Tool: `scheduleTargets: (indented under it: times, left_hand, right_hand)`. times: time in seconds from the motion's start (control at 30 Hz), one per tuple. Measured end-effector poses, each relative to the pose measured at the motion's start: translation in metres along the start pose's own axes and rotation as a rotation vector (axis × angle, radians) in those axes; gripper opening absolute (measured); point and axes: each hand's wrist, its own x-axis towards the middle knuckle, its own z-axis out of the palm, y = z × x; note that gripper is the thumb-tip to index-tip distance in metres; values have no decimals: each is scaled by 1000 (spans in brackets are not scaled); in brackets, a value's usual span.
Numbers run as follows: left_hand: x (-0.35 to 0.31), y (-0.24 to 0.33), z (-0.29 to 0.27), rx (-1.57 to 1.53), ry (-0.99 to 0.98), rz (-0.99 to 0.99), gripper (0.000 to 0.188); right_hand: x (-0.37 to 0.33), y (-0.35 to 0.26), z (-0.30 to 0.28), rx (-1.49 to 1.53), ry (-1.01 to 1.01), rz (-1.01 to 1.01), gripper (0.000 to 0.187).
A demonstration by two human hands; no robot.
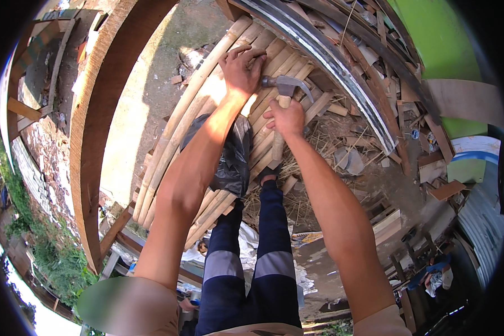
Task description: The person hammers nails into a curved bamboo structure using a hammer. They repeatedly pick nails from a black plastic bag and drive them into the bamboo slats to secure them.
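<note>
My right hand [287,118] is wrapped round the wooden handle of a claw hammer [286,84]. The hammer's metal head is just right of my left hand [243,70], its face toward the fingers and its claw curving to the right. Those left fingers are bent and drawn together low over a rack of bamboo slats [202,102]. Whatever they pinch, if anything, is too small to make out. A black plastic bag [232,162] lies over the slats below my left wrist, partly behind the forearm.
A thick wooden beam [89,129] rises along the left. Scrap boards [369,61] and a long white-streaked metal strip [341,73] lie at the upper right. Straw and rubble [341,151] cover ground right of the slats. Corrugated sheet [484,218] stands at the far right.
</note>
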Motion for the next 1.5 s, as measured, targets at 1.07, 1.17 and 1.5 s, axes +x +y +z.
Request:
scheduleTargets:
  times: [1.07, 1.17, 1.5]
  left_hand:
    - [-1, -8, 13, -24, 31, -11, 14]
    - [-1, -7, 12, -24, 34, -6, 13]
    - [-1, -5, 12, 7, 40, 14, 15]
  right_hand:
    - [-1, 1, 0, -54, 7, -16, 33]
    - [0, 4, 1, -61, 9, -27, 33]
    - [0, 5, 1, -53, 19, -33, 32]
